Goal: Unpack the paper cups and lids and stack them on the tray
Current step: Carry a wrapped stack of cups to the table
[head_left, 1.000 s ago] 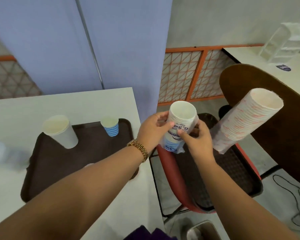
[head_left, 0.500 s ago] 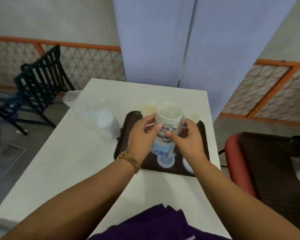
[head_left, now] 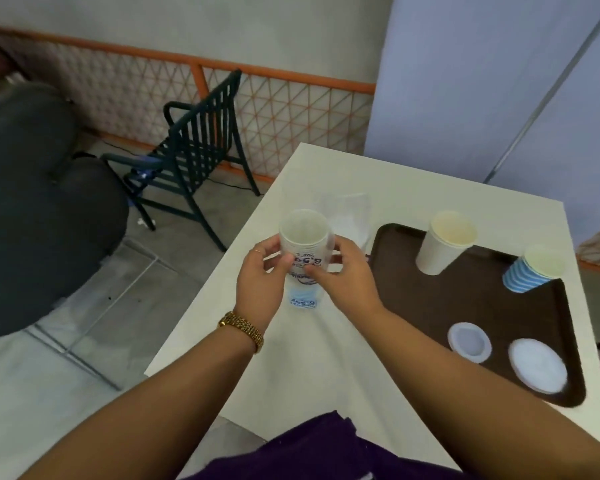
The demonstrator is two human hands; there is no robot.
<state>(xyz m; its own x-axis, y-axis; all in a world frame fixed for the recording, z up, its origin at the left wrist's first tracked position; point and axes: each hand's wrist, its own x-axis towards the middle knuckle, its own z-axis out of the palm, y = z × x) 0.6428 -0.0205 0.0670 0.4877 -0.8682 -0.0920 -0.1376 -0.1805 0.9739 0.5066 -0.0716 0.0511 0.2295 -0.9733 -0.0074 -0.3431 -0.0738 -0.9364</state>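
Note:
A stack of white paper cups in a clear printed plastic sleeve (head_left: 303, 252) is held upright over the white table's left part. My left hand (head_left: 261, 275) grips its left side and my right hand (head_left: 343, 271) pinches the sleeve on the right. To the right lies the dark brown tray (head_left: 440, 306). On it stand a white cup stack (head_left: 444, 242) and a blue striped cup stack (head_left: 532, 270), with a small white lid stack (head_left: 469, 341) and a larger white lid stack (head_left: 537, 364) nearer me.
The white table (head_left: 326, 368) has its left edge close to my left hand. An empty clear plastic bag (head_left: 347, 216) lies behind the held cups. A dark green metal chair (head_left: 194, 150) stands on the floor to the left. Blue partition panels (head_left: 482, 81) rise behind the table.
The view has swung left, from the chair on the right to the table. The sleeved cup stack in both hands has gone from above the tray to left of it.

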